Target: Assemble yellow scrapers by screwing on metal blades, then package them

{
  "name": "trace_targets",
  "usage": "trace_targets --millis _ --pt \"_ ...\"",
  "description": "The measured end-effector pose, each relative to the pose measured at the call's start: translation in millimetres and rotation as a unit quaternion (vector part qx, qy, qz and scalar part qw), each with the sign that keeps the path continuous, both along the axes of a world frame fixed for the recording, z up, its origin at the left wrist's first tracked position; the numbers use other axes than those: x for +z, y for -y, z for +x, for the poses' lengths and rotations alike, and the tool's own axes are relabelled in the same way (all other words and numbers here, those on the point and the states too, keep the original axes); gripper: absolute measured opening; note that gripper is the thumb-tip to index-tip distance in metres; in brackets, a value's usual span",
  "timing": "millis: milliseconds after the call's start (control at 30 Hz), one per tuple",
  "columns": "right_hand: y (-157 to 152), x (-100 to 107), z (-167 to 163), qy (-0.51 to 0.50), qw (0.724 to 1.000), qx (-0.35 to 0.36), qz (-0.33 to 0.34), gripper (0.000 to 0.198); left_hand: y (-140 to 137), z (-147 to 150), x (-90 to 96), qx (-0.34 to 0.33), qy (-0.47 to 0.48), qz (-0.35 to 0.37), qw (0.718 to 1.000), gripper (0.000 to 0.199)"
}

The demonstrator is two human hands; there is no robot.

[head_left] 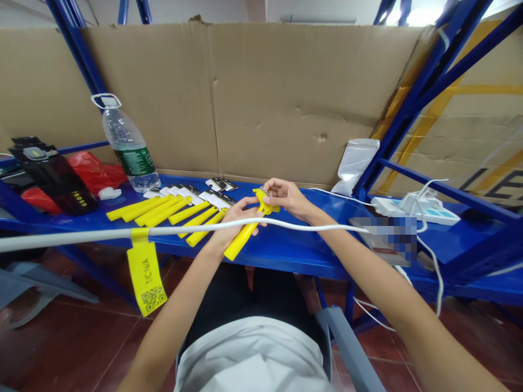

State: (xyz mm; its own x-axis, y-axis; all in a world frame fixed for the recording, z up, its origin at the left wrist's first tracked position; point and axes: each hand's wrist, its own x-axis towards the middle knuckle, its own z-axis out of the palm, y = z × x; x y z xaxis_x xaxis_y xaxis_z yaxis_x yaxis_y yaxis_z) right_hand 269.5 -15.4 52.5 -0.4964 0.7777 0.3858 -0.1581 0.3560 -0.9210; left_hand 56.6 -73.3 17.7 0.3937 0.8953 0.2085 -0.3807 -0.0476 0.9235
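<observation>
Near the table's edge (298, 262) (bottle (129, 142) well apart), both hands' fingers (246, 202) (273, 185) grip a scraper (241, 239).

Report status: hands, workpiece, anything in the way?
Left hand holds yellow long-handled plastic tool. Right hand at its head end. Long white cable crosses the view over left hand and tool.

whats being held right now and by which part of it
A yellow tool: the left hand holds it near the top of its handle, below the wide head; the right hand has fingers on that head, exact grip unclear.
</observation>
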Motion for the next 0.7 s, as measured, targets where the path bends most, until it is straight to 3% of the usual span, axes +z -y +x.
trace_targets --millis 300,433,567,633,700 --pt "-3 -3 -4 0.042 0.998 -0.043 0.028 0.061 -1 4 -5.7 0.023 0.038 -0.003 0.999 0.067" --pt "1 14 5 0.092 0.984 -0.104 0.116 0.057 -4 2 -6.3 0.057 0.064 -0.012 0.996 0.067" --pt "16 32 47 0.208 0.917 -0.252 0.228 0.046 -7 -2 -3.6 0.105 0.130 -0.042 0.985 0.066" --pt "27 29 73 0.289 0.859 -0.354 0.230 0.043 -6 -3 -1.3 0.105 0.161 -0.049 0.980 0.065" --pt "40 17 94 0.387 0.799 -0.418 0.190 0.047 -4 -4 1.0 0.099 0.186 -0.048 0.976 0.063"
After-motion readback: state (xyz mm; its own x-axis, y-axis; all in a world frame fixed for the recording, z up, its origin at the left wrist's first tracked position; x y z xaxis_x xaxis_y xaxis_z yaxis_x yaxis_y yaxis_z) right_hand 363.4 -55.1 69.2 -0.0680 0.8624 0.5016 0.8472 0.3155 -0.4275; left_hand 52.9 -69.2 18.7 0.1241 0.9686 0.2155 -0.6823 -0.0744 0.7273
